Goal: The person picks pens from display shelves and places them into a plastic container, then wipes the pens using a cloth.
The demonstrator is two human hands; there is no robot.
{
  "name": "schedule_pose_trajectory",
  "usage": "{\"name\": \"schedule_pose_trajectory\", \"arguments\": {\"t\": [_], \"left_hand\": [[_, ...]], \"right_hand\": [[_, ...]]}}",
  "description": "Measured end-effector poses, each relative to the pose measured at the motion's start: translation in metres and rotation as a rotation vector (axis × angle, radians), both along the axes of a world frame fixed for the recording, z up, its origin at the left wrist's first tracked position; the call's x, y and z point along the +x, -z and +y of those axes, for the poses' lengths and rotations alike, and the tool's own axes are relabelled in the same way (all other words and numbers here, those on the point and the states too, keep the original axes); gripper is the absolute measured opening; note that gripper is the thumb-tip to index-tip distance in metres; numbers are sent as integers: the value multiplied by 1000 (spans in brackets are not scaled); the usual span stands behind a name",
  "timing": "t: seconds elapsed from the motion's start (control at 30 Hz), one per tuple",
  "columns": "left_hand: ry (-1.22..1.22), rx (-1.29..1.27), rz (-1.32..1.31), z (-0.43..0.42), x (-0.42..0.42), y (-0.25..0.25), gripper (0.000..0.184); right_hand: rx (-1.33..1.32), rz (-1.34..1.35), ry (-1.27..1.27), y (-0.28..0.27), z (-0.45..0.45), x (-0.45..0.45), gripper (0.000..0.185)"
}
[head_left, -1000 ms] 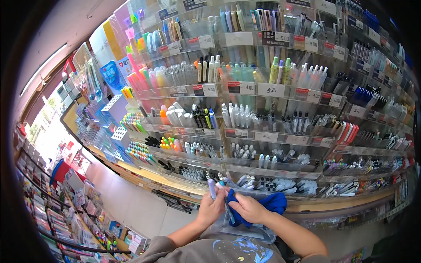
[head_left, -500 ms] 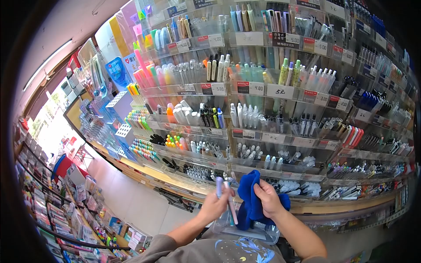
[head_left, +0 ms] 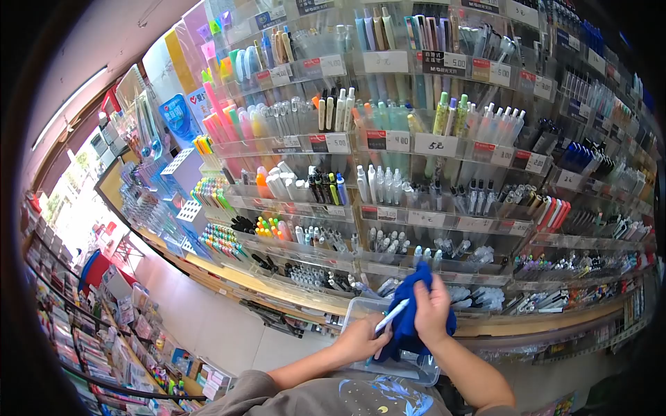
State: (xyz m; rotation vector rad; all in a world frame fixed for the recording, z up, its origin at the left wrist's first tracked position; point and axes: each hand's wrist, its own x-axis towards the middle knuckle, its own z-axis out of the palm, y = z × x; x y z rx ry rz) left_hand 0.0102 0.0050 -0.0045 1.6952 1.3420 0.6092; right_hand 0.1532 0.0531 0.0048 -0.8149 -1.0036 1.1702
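Observation:
My left hand (head_left: 362,340) is closed around a slim pale pen (head_left: 393,315), its tip angled up to the right. A second pen seems to poke out below the fingers, but I cannot make it out clearly. In my right hand (head_left: 431,308) is a bunched blue cloth (head_left: 409,338), pinched near its top and draping down against the pen. Beneath both hands is a clear plastic box (head_left: 355,312), partly hidden by the cloth and my arms.
Tiered clear shelves (head_left: 374,142) of pens and markers with price tags (head_left: 436,145) rise in front of me. A wooden ledge (head_left: 305,295) runs below them. At lower left stands another rack of goods (head_left: 118,333), beside a pale tiled floor (head_left: 208,312).
My left hand has moved right and slightly down, bringing the pen against the cloth. My right hand with the cloth has shifted a little right. The view has tilted slightly.

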Motion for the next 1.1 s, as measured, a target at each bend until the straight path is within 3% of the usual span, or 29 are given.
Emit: {"name": "schedule_pose_trajectory", "arguments": {"t": [0.1, 0.27, 0.37, 0.5, 0.63, 0.77, 0.9, 1.1], "left_hand": [[-5, -161, -187, -4, -1, -8, 12], [39, 168, -340, -1, -7, 13, 14], [11, -53, -623, 1, -8, 22, 16], [-92, -135, -605, -8, -2, -8, 26], [-142, -253, -695, -8, -11, -1, 40], [-182, -301, -543, -11, -9, -7, 30], [-279, -250, -647, -11, -9, -1, 24], [-179, -337, -652, -15, -13, -7, 15]], "right_hand": [[4, 112, 121, -2, 1, 10, 14], [-52, 90, 36, -1, -4, 9, 16], [-93, 31, -27, -6, -8, 4, 11], [5, -110, 2, -1, -8, 2, 9], [65, -114, 101, -2, -8, 0, 12], [117, -91, 144, -5, -9, -8, 16], [30, -207, 127, 3, -6, 2, 14], [-71, 14, -84, 12, -1, 11, 21]]}}
